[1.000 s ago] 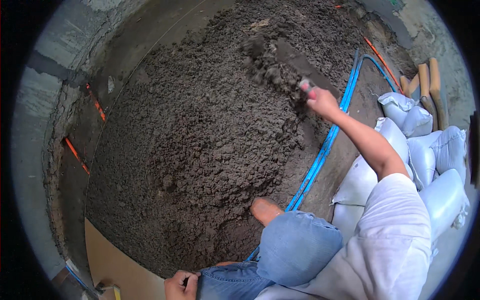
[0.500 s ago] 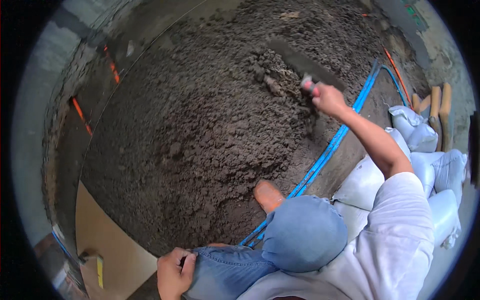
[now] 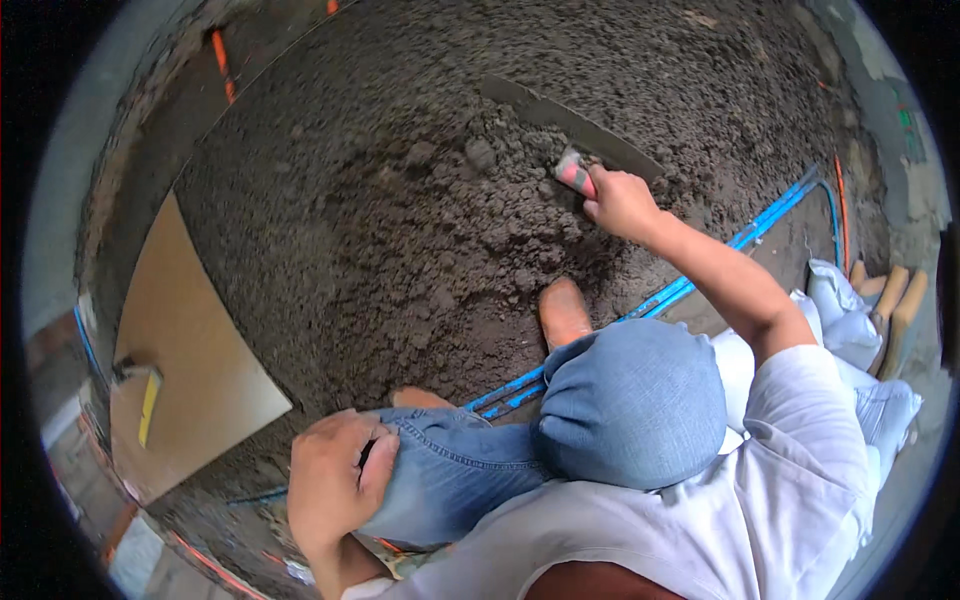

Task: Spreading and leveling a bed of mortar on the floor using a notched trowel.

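So the person's right hand (image 3: 624,203) is wrapped tight round the red-pink and grey handle of a long, flat, grey metal trowel (image 3: 585,130), arm stretched way out front. The trowel sits out over a wide spread of damp, crumbly grey-brown mix (image 3: 330,270), blade running crosswise, with loose lumps piled along the side nearer the person.

Left hand (image 3: 335,480) is just parked on the left knee of some faded blue denim jeans (image 3: 635,405), fingers loosely curled. Can't tell from here if anything's tucked in there.

One brownish-orange boot (image 3: 565,312) is planted right at the edge of the mix, next to a pair of bright blue plastic pipes (image 3: 765,217). Off to the left there's a big flat tan panel (image 3: 190,330) with a dark-headed, yellow-handled tool (image 3: 150,405) lying on it. Stuffed white sacks (image 3: 850,320) are heaped over on the right, kinda behind the person's arm.
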The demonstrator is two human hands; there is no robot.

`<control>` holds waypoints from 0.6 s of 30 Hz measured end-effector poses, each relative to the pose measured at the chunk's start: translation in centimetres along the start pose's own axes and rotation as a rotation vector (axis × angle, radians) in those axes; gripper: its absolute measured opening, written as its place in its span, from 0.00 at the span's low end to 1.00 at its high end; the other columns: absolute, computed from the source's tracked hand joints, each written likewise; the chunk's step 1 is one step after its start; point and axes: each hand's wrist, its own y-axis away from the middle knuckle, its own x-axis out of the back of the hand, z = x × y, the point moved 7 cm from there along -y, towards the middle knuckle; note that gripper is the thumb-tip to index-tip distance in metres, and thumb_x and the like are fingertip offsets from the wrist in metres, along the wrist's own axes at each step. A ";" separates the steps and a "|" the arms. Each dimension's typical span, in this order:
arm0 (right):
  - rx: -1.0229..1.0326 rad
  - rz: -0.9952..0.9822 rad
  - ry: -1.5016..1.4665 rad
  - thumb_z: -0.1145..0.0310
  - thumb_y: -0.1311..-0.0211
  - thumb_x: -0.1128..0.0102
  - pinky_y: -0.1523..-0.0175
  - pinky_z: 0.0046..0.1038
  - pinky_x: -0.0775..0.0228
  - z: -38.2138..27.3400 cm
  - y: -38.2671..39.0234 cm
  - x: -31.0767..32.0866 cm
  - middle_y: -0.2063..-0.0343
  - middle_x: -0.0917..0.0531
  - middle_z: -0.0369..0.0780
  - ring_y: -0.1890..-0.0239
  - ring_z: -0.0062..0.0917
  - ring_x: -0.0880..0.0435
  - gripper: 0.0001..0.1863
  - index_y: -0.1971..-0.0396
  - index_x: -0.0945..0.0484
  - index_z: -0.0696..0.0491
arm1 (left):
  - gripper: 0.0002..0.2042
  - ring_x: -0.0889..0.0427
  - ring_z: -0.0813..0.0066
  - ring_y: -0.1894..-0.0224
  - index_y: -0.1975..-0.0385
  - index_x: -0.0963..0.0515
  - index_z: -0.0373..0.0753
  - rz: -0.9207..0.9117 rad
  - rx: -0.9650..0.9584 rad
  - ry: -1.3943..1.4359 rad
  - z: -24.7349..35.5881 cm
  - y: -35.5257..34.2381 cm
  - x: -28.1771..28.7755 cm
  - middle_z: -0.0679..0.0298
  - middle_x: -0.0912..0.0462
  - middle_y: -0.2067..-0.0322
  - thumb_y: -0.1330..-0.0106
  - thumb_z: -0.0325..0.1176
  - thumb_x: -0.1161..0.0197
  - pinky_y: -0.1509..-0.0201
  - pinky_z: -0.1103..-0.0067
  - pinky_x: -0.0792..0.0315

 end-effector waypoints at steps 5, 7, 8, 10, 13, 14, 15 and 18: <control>0.157 -0.089 -0.018 0.67 0.54 0.40 0.61 0.46 0.30 -4.5 2.4 -1.7 0.76 0.20 0.49 0.69 0.47 0.20 0.11 0.71 0.29 0.55 | 0.05 0.24 0.53 0.76 0.79 0.26 0.35 0.058 -0.080 0.020 0.0 1.6 0.2 0.54 0.24 0.80 0.48 0.29 0.39 0.70 0.67 0.29; 0.204 -0.126 -0.018 0.67 0.54 0.40 0.63 0.45 0.29 -6.3 3.5 -2.5 0.77 0.20 0.49 0.70 0.46 0.20 0.11 0.71 0.29 0.55 | 0.05 0.24 0.53 0.77 0.79 0.26 0.35 0.082 -0.103 0.033 -0.3 2.1 0.3 0.54 0.25 0.81 0.47 0.29 0.39 0.71 0.67 0.29; 0.215 -0.133 -0.018 0.67 0.54 0.40 0.63 0.45 0.29 -7.0 3.9 -2.9 0.77 0.20 0.49 0.70 0.46 0.20 0.11 0.71 0.29 0.55 | 0.05 0.24 0.53 0.76 0.79 0.26 0.35 0.074 -0.120 0.024 0.0 2.3 0.4 0.55 0.24 0.81 0.48 0.29 0.39 0.70 0.66 0.29; 0.331 -0.185 0.018 0.67 0.53 0.41 0.65 0.45 0.28 -8.6 4.5 -4.2 0.77 0.20 0.48 0.71 0.46 0.20 0.10 0.72 0.29 0.54 | 0.05 0.24 0.53 0.76 0.79 0.26 0.35 0.078 -0.129 0.018 0.0 2.8 0.6 0.55 0.24 0.80 0.48 0.29 0.38 0.70 0.66 0.29; 0.421 -0.205 0.031 0.67 0.53 0.42 0.66 0.44 0.28 -10.3 5.1 -5.4 0.77 0.20 0.47 0.71 0.44 0.20 0.10 0.71 0.29 0.53 | 0.06 0.24 0.53 0.75 0.79 0.26 0.36 0.080 -0.145 0.015 -0.1 3.4 0.7 0.56 0.24 0.80 0.48 0.30 0.37 0.70 0.66 0.29; 0.451 -0.228 0.030 0.67 0.53 0.42 0.66 0.44 0.28 -10.9 5.2 -5.7 0.77 0.20 0.46 0.71 0.44 0.20 0.10 0.71 0.29 0.53 | 0.06 0.24 0.53 0.75 0.78 0.25 0.36 0.072 -0.146 0.019 -0.2 3.6 0.7 0.56 0.23 0.79 0.48 0.30 0.37 0.69 0.67 0.29; 0.467 -0.280 0.067 0.67 0.53 0.42 0.67 0.44 0.28 -11.4 5.2 -5.6 0.77 0.20 0.45 0.71 0.44 0.20 0.09 0.71 0.30 0.53 | 0.06 0.23 0.53 0.74 0.78 0.25 0.37 0.067 -0.145 0.023 -0.3 3.8 0.7 0.56 0.22 0.78 0.48 0.30 0.37 0.69 0.67 0.29; 0.671 -0.231 0.163 0.68 0.51 0.43 0.68 0.44 0.29 -10.8 3.6 -4.8 0.77 0.20 0.45 0.72 0.44 0.20 0.08 0.72 0.30 0.53 | 0.05 0.21 0.55 0.71 0.77 0.24 0.37 0.070 -0.151 0.007 -0.8 4.4 0.7 0.57 0.21 0.76 0.49 0.30 0.36 0.64 0.67 0.26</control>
